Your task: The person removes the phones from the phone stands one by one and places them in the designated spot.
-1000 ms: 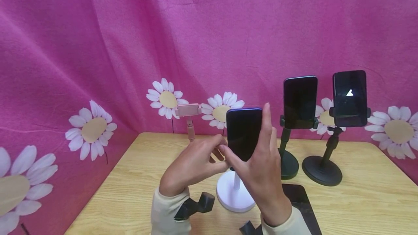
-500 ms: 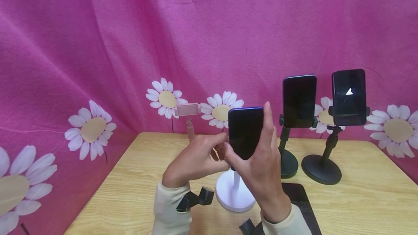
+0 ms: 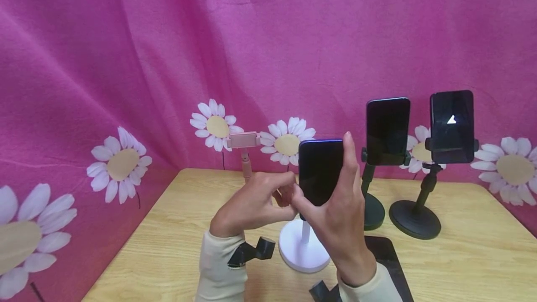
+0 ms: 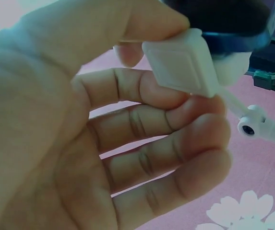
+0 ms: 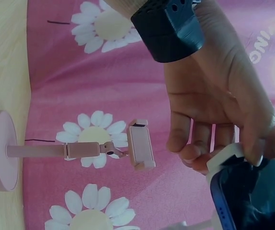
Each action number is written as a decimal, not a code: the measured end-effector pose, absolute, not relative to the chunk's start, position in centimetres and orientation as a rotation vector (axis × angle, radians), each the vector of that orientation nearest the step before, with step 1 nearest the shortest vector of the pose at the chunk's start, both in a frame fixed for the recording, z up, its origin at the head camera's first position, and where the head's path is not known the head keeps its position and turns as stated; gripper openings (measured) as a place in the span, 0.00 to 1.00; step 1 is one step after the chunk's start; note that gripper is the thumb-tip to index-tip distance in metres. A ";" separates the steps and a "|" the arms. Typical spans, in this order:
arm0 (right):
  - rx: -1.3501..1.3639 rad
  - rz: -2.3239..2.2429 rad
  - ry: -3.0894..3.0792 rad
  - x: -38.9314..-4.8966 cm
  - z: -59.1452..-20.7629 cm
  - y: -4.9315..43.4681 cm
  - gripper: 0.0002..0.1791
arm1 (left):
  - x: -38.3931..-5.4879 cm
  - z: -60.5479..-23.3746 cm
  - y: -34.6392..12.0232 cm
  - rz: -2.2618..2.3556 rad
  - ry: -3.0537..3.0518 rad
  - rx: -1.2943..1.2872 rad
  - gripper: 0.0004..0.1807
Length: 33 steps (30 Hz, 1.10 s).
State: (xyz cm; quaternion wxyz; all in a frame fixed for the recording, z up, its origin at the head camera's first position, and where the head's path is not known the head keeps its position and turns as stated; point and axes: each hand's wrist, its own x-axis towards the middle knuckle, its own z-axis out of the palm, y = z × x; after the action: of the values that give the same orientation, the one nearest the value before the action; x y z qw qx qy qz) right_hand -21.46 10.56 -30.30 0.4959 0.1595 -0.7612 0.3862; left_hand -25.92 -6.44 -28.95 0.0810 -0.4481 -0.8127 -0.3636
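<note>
A smartphone (image 3: pixel 320 171) with a dark screen and a blue edge stands upright at the head of a white phone stand (image 3: pixel 295 246). My right hand (image 3: pixel 341 218) holds the phone, fingers along its right edge and thumb reaching across its lower front. With thumb above and fingertips below, my left hand (image 3: pixel 258 202) pinches the white clamp (image 4: pixel 180 62) of the stand at the phone's lower left. In the left wrist view the clamp's end pad stands at the phone's blue edge, and the stand's hinge (image 4: pixel 252 122) shows behind. The right wrist view shows my left fingers curled under the clamp.
Two black stands, each bearing a phone (image 3: pixel 388 132) and another phone (image 3: pixel 452 125), stand at the right. Behind my left hand is a pink phone stand (image 3: pixel 244 141). A flat black tablet-like thing (image 3: pixel 390 264) lies beside my right wrist on the wooden table (image 3: pixel 159 246).
The phone and both hands have shifted slightly to the right relative to the white base. My grips on the clamp and the phone stay the same.
</note>
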 end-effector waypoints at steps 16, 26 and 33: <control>0.421 0.972 -1.903 -21.4 -30.4 11.1 0.64 | -26.0 -28.9 -7.0 -1.202 -2.480 -1.358 0.09; 0.466 1.056 -1.912 -21.0 -30.0 11.6 0.65 | -25.9 -28.8 -7.0 -1.182 -2.461 -1.389 0.07; 0.474 1.121 -1.958 -20.5 -29.5 12.0 0.66 | -25.8 -28.8 -7.0 -1.157 -2.446 -1.389 0.08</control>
State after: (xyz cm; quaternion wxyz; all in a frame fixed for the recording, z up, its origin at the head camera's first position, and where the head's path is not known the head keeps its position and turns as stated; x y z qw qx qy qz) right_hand -20.50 11.96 -29.54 0.4061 0.1880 -0.7760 0.4446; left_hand -25.83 -7.01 -28.80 0.0498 -0.4562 -0.8032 -0.3799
